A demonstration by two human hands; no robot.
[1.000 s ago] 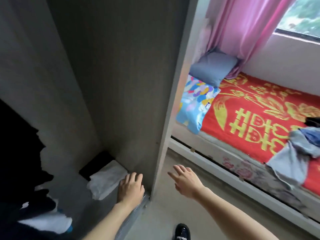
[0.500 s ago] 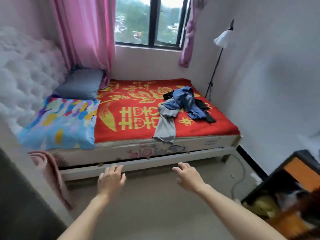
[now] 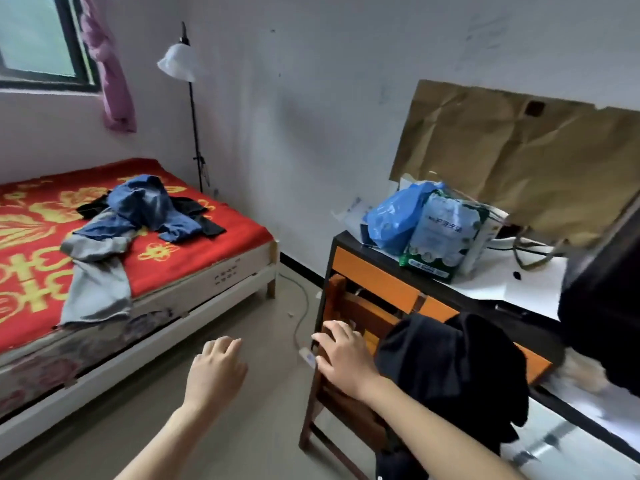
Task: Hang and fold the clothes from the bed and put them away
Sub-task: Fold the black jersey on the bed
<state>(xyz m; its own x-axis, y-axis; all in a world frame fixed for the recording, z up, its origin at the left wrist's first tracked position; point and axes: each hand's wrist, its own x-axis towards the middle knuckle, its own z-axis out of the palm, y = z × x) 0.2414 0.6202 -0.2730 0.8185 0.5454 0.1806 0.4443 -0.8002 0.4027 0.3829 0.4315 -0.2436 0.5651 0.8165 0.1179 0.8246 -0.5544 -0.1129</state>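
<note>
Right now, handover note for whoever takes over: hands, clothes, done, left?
Left hand: open, empty, over the floor.
Right hand: open, empty, by the chair; contact unclear.
Clothes: heaped on the bed, grey one hanging over the edge. A black garment drapes the chair.
Done: nothing that shows here.
Left: hang, fold, put away the heap.

At nine o'clock a red bedspread [image 3: 239,233] with yellow floral motifs bears a blue garment [image 3: 149,202] and a grey garment [image 3: 97,289]; at three o'clock a black, orange-fronted desk [image 3: 374,277] carries a blue plastic bag [image 3: 391,220].
</note>
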